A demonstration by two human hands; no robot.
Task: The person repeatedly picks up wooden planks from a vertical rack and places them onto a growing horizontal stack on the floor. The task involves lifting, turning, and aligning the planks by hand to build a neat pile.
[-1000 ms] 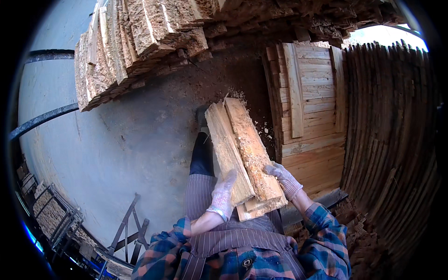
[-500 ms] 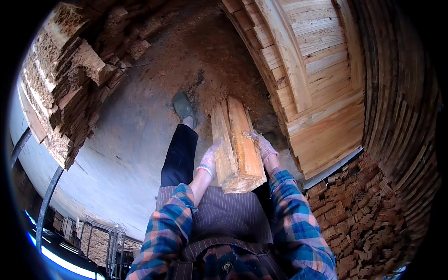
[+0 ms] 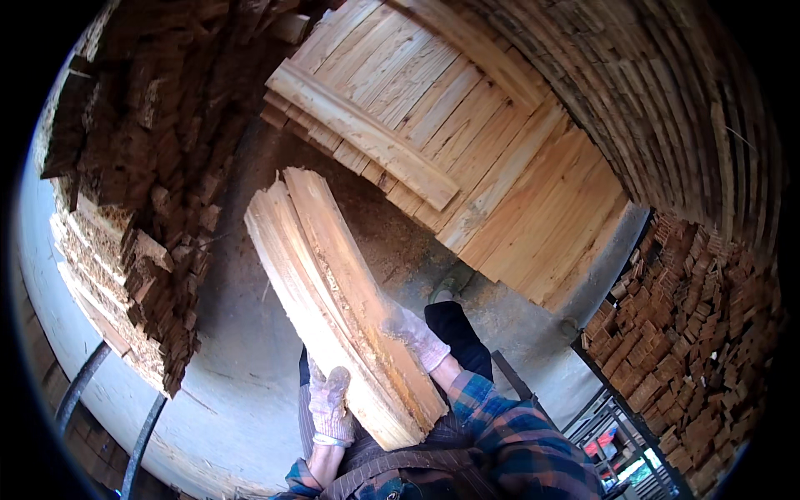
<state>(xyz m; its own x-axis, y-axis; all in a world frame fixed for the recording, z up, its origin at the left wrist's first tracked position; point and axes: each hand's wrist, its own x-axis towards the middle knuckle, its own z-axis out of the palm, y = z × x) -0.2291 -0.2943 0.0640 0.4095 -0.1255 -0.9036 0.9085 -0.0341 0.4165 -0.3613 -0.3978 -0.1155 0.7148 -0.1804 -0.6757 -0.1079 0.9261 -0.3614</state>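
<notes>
A small bundle of rough-sawn wooden boards [image 3: 333, 283] lies tilted across my body, its far end pointing up and to the left. The boards rest side by side with a dark gap running between them, and sawdust clings to the right one. My left hand [image 3: 331, 402], in a pale work glove, grips the bundle's left side near its close end. My gloved right hand [image 3: 415, 335] clasps the opposite side a little higher up. The fingertips of both hands are partly hidden by the wood.
Beyond the bundle stands a stack of neatly laid planks [image 3: 533, 217] with a crosswise board [image 3: 367, 133] on top. Rough boards [image 3: 125, 225] are piled high on the left. Many cut wood ends [image 3: 683, 350] fill the right. Metal bars [image 3: 142, 446] rise at lower left.
Both hands have lifted the boards closer and swung their far end to the left. My view has turned right, so the plank stack now lies ahead.
</notes>
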